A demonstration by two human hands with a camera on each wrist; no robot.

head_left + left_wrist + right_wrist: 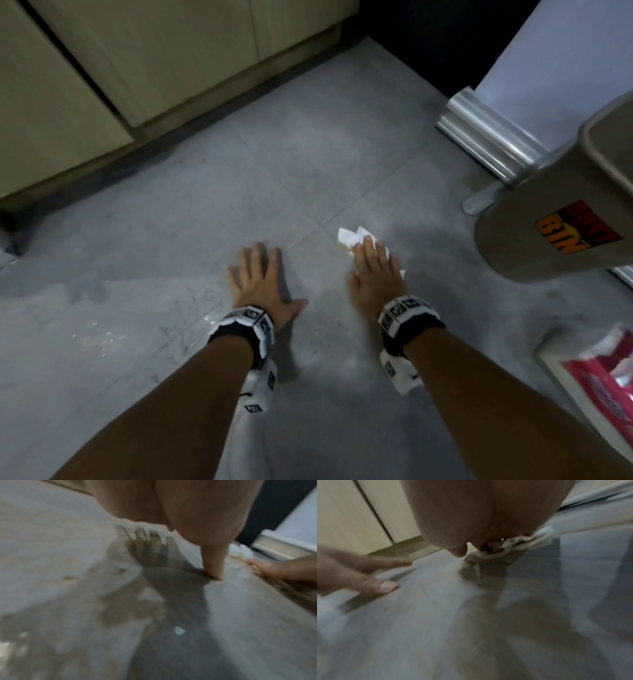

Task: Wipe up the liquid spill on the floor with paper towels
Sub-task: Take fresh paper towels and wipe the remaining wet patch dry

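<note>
My right hand (371,270) lies flat with straight fingers on a crumpled white paper towel (352,236), pressing it onto the grey tile floor (308,164). The towel's near edge looks yellowish and wet; in the right wrist view the paper towel (513,543) bunches under my palm. To its left, my left hand (257,277) rests flat on the bare floor, fingers spread, holding nothing. Wet patches and droplets of the spill (92,332) shine on the floor at the left; the left wrist view shows the spill (120,608) as dark wet blotches below my thumb.
A beige bin (555,212) with an orange label stands at the right, in front of a white appliance with a metal base (486,137). A red-and-white paper towel pack (596,380) lies at the lower right. Beige cabinets (137,68) line the far left.
</note>
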